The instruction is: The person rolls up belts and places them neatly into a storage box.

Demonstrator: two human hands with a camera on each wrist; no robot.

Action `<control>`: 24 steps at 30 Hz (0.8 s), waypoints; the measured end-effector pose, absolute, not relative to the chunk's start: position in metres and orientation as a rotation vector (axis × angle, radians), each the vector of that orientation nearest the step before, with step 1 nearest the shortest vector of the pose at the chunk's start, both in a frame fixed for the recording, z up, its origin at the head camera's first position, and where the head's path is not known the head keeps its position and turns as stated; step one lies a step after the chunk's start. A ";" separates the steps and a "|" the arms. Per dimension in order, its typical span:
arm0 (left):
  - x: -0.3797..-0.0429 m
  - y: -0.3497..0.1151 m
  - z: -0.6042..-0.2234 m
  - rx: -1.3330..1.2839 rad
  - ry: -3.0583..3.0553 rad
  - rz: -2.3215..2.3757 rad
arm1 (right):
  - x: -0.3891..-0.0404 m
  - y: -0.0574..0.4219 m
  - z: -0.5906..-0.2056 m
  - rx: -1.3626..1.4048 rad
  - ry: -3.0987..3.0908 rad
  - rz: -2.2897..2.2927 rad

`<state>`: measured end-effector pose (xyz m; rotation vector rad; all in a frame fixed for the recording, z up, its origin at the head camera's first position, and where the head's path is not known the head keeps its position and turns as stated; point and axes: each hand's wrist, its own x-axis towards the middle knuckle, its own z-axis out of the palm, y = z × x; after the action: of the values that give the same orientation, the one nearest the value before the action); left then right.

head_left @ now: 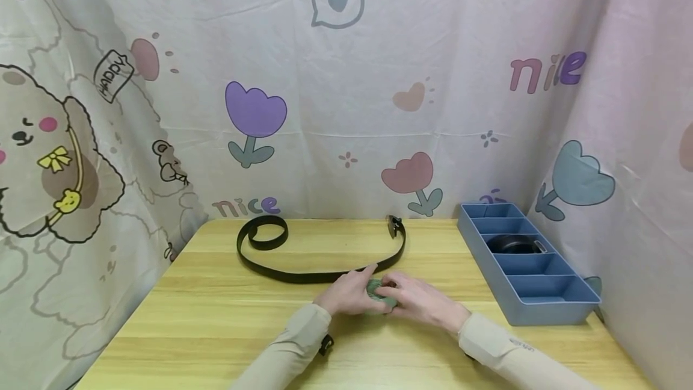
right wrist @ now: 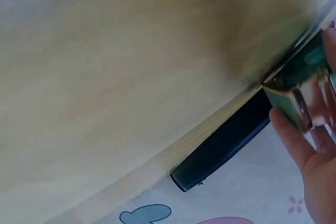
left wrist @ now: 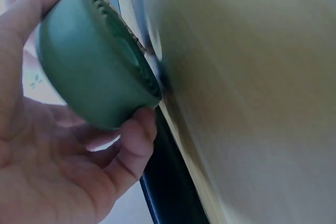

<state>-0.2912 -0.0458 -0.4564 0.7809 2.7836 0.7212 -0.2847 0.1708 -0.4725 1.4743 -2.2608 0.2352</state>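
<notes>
A green belt [head_left: 383, 301], wound into a tight roll, is between both hands over the table. My left hand [head_left: 349, 292] grips the roll by its outer side, with thumb and fingers curled round it in the left wrist view. From the right, my right hand [head_left: 425, 301] holds the same roll, its fingers at the shiny gold buckle [right wrist: 313, 98]. Just behind the hands a black belt [head_left: 303, 277] lies on its edge in a long curve. Its left end is loosely coiled, and its metal buckle [head_left: 393, 225] is at the right end.
A blue-grey divided box [head_left: 503, 294] stands at the right of the wooden table [head_left: 206, 324]. One compartment contains a coiled black belt [head_left: 514, 244] with a silver buckle. A patterned cloth [head_left: 346, 65] hangs behind the table and along its sides.
</notes>
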 end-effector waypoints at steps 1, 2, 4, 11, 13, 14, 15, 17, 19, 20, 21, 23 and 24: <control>-0.291 -0.044 -0.456 0.771 2.784 0.752 | -0.285 0.171 -0.473 1.455 -2.250 0.226; -0.291 -0.043 -0.456 0.766 2.788 0.774 | -0.285 0.171 -0.474 1.438 -2.236 0.224; -0.290 -0.040 -0.454 0.762 2.800 0.800 | -0.284 0.171 -0.473 1.402 -2.226 0.221; -0.292 -0.029 -0.449 0.706 2.750 0.953 | -0.280 0.177 -0.462 1.271 -2.250 0.209; -0.292 -0.025 -0.448 0.699 2.718 0.999 | -0.279 0.180 -0.457 1.244 -2.291 0.208; -0.292 -0.023 -0.447 0.691 2.702 1.019 | -0.278 0.182 -0.455 1.237 -2.319 0.210; -0.292 -0.020 -0.446 0.686 2.687 1.036 | -0.277 0.185 -0.452 1.235 -2.345 0.215; -0.292 -0.014 -0.445 0.674 2.648 1.087 | -0.278 0.191 -0.445 1.252 -2.397 0.237; -0.292 -0.008 -0.445 0.671 2.616 1.123 | -0.281 0.199 -0.437 1.293 -2.453 0.286; -0.292 -0.005 -0.444 0.669 2.609 1.128 | -0.282 0.203 -0.433 1.312 -2.490 0.313; -0.293 -0.001 -0.445 0.671 2.601 1.139 | -0.284 0.207 -0.428 1.332 -2.529 0.351; -0.293 0.006 -0.446 0.687 2.585 1.159 | -0.289 0.215 -0.420 1.364 -2.605 0.430; -0.293 0.009 -0.446 0.700 2.585 1.166 | -0.292 0.219 -0.415 1.372 -2.644 0.476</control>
<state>-0.2933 0.0089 -0.4460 0.7005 2.5846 1.1664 -0.2915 0.2192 -0.4151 1.3720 -2.6444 0.4762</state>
